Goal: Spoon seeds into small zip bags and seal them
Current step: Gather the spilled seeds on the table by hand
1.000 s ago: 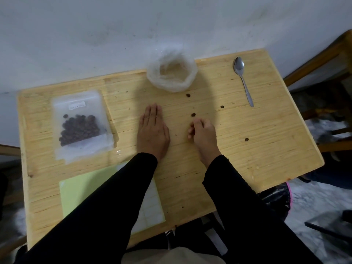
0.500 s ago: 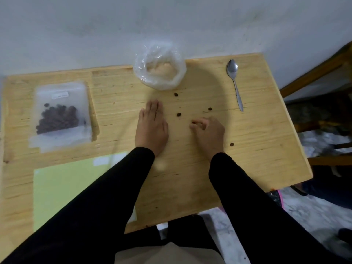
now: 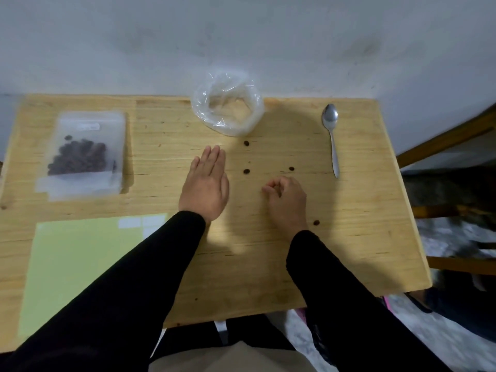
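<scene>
On the wooden table [image 3: 349, 237], the left hand [image 3: 205, 187] lies flat near the middle, fingers straight and together, holding nothing. The right hand [image 3: 285, 201] rests beside it, fingers curled; whether they pinch a seed cannot be told. Loose seeds [image 3: 246, 171] lie between the hands and the clear bag [image 3: 228, 106] at the far edge. A filled zip bag [image 3: 83, 154] lies by the left edge, a spoon [image 3: 332, 135] toward the far right corner.

- Long black sleeves [image 3: 150, 267] on both arms, plain, no logos or cuffs showing, ending right at the wrists.
- Left hand [image 3: 205, 187] and right hand [image 3: 285, 201] bare, no gloves, rings or watch visible.
- Down at 6 o'clock, a bit of beige fabric [image 3: 228, 357] at the lap, dark clothing just above it.
</scene>
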A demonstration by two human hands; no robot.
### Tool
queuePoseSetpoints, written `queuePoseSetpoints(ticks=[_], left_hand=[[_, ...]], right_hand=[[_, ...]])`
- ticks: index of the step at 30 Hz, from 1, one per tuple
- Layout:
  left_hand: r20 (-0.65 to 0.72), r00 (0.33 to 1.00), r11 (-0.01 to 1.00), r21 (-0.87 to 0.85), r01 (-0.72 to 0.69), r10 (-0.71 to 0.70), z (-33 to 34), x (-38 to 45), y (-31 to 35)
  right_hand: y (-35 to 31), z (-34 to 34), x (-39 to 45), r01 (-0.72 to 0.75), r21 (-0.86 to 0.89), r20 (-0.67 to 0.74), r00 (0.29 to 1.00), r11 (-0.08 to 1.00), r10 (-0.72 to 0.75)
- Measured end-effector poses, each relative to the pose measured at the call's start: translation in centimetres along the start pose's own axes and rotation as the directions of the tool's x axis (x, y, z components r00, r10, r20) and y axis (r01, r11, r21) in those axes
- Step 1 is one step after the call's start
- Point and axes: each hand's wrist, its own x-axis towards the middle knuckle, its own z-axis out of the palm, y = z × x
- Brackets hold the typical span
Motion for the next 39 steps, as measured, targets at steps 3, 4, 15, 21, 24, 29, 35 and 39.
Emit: queuePoseSetpoints(ticks=[3,4,15,21,24,29,35,39], left_hand=[[0.003,1.0,1.0,0.008,0.009,-0.009,0.0,0.0,0.1],[0.003,1.0,1.0,0.01,0.011,-0.011,0.0,0.0,0.1],[-0.014,1.0,0.999,0.023,0.023,-0.023,0.2,0.0,0.2],[-0.001,1.0,0.999,0.032,0.022,-0.022,0.2,-0.1,0.1],[-0.001,1.0,1.0,0.01,0.023,-0.023,0.2,0.0,0.0],[-0.011,1.0,1.0,-0.008,0.016,-0.016,0.0,0.1,0.1],[-0.021,0.998,0.998,-0.018,0.053,-0.053,0.1,0.3,0.5],[-0.063,0.991,0.992,-0.057,0.114,-0.118,0.2,1.4,1.8]], right_hand=[[0.7,-0.5,-0.2,0.017,0.027,-0.028,0.999,0.999,-0.016],[1.0,-0.7,-0.2,0.025,0.013,-0.031,0.999,1.0,-0.024],[1.0,-0.5,0.0,0.069,-0.002,-0.089,0.994,0.998,-0.069],[-1.0,0.8,1.6,0.18,-0.016,-0.032,0.983,0.984,-0.18],[-1.6,1.6,2.7,0.207,-0.032,-0.01,0.978,0.978,-0.207],[-1.6,1.9,3.3,0.247,-0.085,0.011,0.969,0.965,-0.247],[-2.7,2.0,3.5,0.17,0.113,0.052,0.983,0.979,-0.176],[-3.6,1.9,3.9,-0.073,0.457,0.142,0.99,0.886,0.009]])
